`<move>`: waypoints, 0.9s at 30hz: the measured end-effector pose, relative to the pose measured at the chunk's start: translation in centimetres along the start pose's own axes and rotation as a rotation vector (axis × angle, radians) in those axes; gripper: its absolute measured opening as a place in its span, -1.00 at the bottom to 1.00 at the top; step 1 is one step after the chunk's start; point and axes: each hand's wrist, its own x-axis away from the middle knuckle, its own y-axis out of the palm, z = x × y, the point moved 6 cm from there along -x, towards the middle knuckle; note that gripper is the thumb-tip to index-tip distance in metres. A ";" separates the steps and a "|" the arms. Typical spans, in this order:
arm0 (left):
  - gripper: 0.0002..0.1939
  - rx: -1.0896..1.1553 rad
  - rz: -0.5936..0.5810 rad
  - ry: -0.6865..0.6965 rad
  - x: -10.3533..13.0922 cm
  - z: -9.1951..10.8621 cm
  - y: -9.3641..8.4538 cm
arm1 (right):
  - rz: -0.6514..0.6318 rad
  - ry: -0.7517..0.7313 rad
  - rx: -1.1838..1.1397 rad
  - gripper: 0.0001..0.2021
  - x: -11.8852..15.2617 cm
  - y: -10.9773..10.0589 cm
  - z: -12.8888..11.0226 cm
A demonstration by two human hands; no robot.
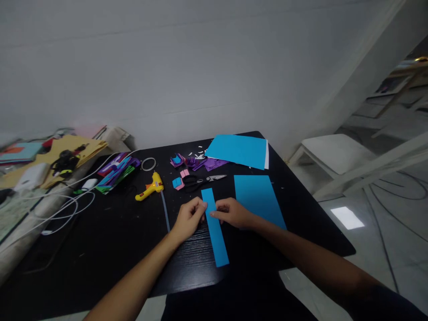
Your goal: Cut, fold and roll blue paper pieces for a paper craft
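Observation:
A long blue paper strip point(216, 240) is held at its two long edges, a little above the black table point(127, 249). On its left edge my left hand point(190, 217) pinches the paper between thumb and curled fingers. My right hand point(232, 213) grips the opposite edge, thumb on top and the other fingers folded under. Beneath my right wrist lies a larger blue sheet point(257, 194). Just beyond the strip rest black-handled scissors point(203, 180), blades pointing right. Left of them are small folded pink and blue paper pieces point(179, 182).
A yellow glue gun point(151, 188) with a grey stick lies left, near a tape ring point(148, 164). Blue and white sheets point(239, 150) overlap purple scraps point(214, 164) at the back. Colourful paper strips point(117, 171), white cables point(75, 198) and envelopes point(72, 147) crowd the left side. A white stool point(334, 151) stands right.

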 end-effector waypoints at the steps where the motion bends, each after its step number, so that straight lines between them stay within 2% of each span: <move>1: -0.58 0.011 0.014 0.000 0.0 0.0 -0.1 | 0.008 0.005 -0.007 -0.61 0.0 0.0 0.2; 8: -0.58 0.050 0.105 0.009 0.0 0.3 -0.7 | 0.025 0.016 -0.011 -0.63 -0.2 0.0 0.7; 27: -0.66 0.115 0.177 0.008 -0.3 0.1 -1.6 | -0.030 0.009 0.022 -0.69 -0.1 0.1 0.1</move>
